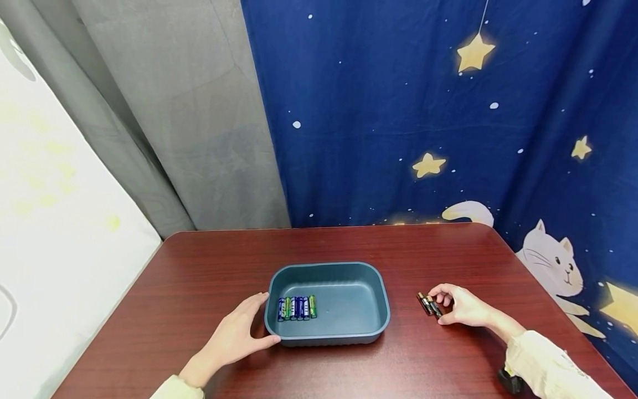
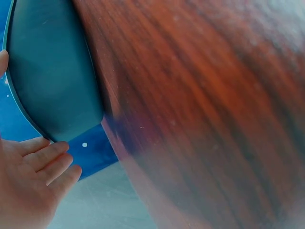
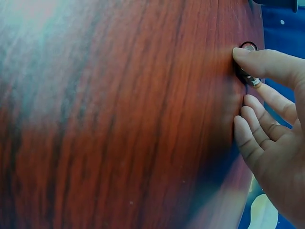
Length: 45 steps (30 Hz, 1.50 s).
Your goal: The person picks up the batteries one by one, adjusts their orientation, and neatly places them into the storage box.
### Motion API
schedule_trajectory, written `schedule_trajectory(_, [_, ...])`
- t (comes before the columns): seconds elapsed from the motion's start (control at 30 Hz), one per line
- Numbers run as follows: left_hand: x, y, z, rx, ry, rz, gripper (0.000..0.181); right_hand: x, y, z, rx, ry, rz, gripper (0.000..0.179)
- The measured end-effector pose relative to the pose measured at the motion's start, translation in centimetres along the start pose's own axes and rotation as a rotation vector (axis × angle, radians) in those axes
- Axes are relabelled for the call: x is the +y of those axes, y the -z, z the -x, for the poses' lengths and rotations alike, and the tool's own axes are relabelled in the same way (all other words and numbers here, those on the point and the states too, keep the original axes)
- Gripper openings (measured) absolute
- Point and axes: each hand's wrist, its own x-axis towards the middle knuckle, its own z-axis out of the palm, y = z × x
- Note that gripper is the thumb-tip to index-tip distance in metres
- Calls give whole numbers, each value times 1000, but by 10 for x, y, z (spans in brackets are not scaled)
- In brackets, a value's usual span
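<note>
A blue-green plastic bin (image 1: 344, 336) stands on the table, with a row of several blue and green batteries (image 1: 300, 308) inside at its left. My left hand (image 1: 238, 334) touches the bin's left side, fingers fairly straight at the rim and thumb at the front left corner. In the left wrist view, the left fingertips (image 2: 59, 147) lie against the bin's outer edge. On the right, a few black and gold batteries (image 1: 425, 303) lie side by side. My right hand (image 1: 463, 306) pinches one battery (image 3: 249, 46) between thumb and index finger; the other fingers hang loosely bent.
The dark red wooden table (image 1: 319, 371) has its far edge against a grey curtain (image 1: 224, 155) and a blue starry curtain (image 1: 374, 138). Bare tabletop lies between the bin and the loose batteries. A white surface (image 1: 60, 221) rises at the left.
</note>
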Motion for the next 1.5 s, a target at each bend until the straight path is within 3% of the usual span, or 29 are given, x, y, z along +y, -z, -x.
schedule_trajectory(0.5, [-1, -1, 0, 6, -6, 3, 90, -2, 1, 2, 47, -60, 14, 40])
schedule_trajectory(0.77, [-2, 0, 0, 7, -7, 2, 90, -13, 5, -9, 102, -83, 41, 41])
schedule_trajectory(1.23, [-2, -1, 1, 3, -9, 11, 89, -57, 1, -56, 119, -89, 12, 43])
schedule_trajectory(1.5, [-2, 0, 1, 8, -9, 12, 88, -110, -14, -85, 70, -40, -61, 44])
